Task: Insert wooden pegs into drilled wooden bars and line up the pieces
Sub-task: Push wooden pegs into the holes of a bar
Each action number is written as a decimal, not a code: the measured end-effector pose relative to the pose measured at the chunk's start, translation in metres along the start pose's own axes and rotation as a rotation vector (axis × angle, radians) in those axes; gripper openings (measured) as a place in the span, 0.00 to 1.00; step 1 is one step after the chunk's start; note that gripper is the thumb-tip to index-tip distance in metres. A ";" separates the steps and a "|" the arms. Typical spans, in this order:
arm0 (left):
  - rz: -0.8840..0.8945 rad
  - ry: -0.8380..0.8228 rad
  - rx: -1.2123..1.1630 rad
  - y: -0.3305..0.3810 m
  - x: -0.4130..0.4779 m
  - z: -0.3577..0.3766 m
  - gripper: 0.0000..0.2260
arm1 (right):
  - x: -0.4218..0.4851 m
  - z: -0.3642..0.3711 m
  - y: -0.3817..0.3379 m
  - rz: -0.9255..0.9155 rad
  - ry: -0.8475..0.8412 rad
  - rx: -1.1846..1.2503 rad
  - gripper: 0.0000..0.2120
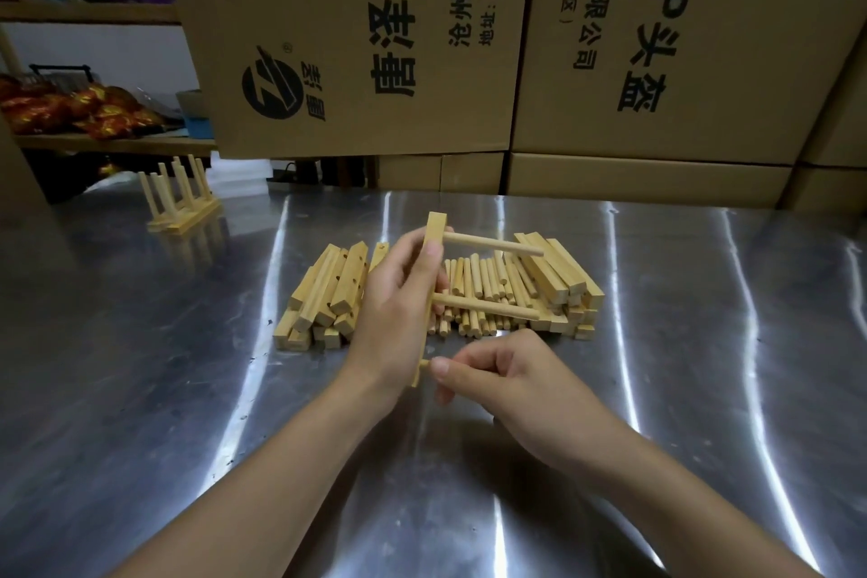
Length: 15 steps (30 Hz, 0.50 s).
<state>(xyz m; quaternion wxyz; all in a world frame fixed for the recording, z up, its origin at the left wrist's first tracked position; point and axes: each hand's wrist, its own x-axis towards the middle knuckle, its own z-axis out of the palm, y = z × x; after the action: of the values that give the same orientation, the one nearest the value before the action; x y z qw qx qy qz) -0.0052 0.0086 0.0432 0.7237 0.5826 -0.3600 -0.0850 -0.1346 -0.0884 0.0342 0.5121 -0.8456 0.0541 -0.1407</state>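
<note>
- The drilled bar (pixel 434 230) is held upright in the air above the steel table (pixel 703 366), wrapped in the left hand (pixel 399 319), whose thumb presses along its front face and whose fingers curl round behind
- Two pegs already stick out of it to the right of that grip: the upper peg (pixel 492 245) just above the thumb tip, the middle peg (pixel 488 306) level with the fingers
- Below the left grip, at the bar's bottom end, the right hand (pixel 511 383) pinches a third peg (pixel 424 363) tight between thumb and forefinger; only its short tip shows, touching the bar, the rest hidden inside the hand
- My guess is this is the third hole being filled; whether the tip has actually entered I cannot tell from here
- Next it likely wants a straight push leftward into the bar, perhaps with a slight twist, while the left hand braces so the bar does not swing
- Beyond the hands lie the stocks: loose pegs (pixel 474 291) directly behind, more drilled bars (pixel 328 291) stacked left of them, another bar stack (pixel 558 277) to the right
- Far off to the left stands a finished rack (pixel 180 197), pegs up, near the cardboard boxes (pixel 375 38)
</note>
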 end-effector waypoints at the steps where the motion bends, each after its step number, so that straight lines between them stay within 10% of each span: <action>1: 0.025 0.018 0.015 0.000 0.001 -0.001 0.11 | 0.002 -0.001 0.001 0.000 0.019 0.009 0.16; 15: -0.192 0.145 -0.304 0.000 0.001 -0.005 0.16 | 0.005 -0.025 0.003 0.005 0.303 0.287 0.06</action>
<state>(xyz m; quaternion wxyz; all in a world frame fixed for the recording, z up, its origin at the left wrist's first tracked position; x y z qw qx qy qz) -0.0013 0.0114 0.0435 0.8161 0.5027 -0.2325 -0.1650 -0.1371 -0.1121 0.0428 0.6137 -0.7330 0.1121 -0.2712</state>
